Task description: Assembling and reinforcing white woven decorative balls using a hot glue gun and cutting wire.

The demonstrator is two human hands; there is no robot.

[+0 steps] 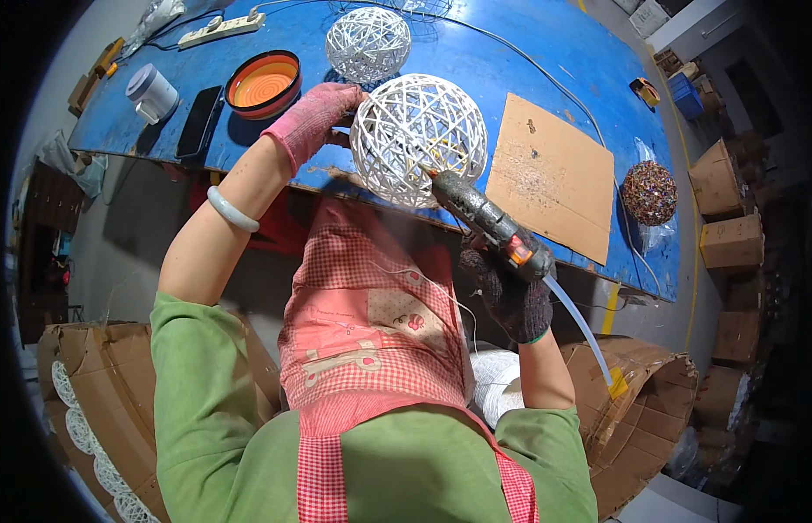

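Note:
At the table's near edge is an openwork ball of white strands (423,131). My left hand (314,126), in a pink glove, grips it from its left side, with some fingertips hidden behind the strands. My right hand (513,296), in a dark knit glove, is closed around a glue gun (484,213). The gun's nozzle points up and left and meets the ball's lower right side; whether it touches a strand I cannot tell. A long, pale glue stick (580,322) sticks out of the gun's back end.
On the blue table (476,61) are another white ball (368,44), an orange bowl (263,84), a phone (199,124), a mug (151,92), a power strip (221,31), a cardboard sheet (550,179) and a multicoloured ball (649,193). A cable crosses behind the cardboard. Cartons (637,418) flank me.

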